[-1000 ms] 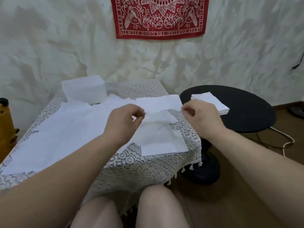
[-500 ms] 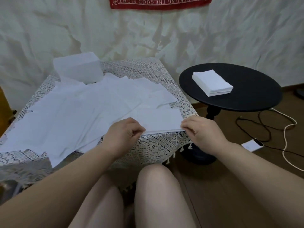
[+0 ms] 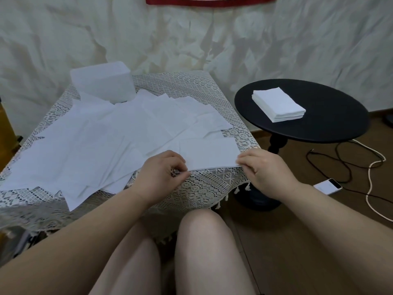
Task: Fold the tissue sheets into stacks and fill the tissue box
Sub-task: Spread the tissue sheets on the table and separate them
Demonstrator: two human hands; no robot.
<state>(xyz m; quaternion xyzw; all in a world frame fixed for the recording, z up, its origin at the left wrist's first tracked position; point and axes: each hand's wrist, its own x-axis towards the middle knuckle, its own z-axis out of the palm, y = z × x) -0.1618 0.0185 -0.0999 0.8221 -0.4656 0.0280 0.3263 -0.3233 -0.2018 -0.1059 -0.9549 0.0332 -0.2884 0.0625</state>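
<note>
A folded white tissue sheet [image 3: 209, 153] lies at the near right corner of the lace-covered table [image 3: 212, 184]. My left hand [image 3: 162, 170] pinches its near left corner. My right hand [image 3: 262, 167] pinches its near right corner. Several unfolded white sheets [image 3: 95, 145] overlap across the rest of the table. A white tissue box [image 3: 102, 84] stands at the table's back left. A stack of folded tissues [image 3: 278, 104] sits on the round black side table [image 3: 331, 122] to the right.
A white phone [image 3: 327, 185] and dark and white cables [image 3: 357, 165] lie on the wooden floor at right. My knees are under the table's near edge. A yellow object [image 3: 5, 128] stands at far left.
Both hands pulled the far edge of the sheet toward me and laid it down, folding it in half. The camera tilted downward.
</note>
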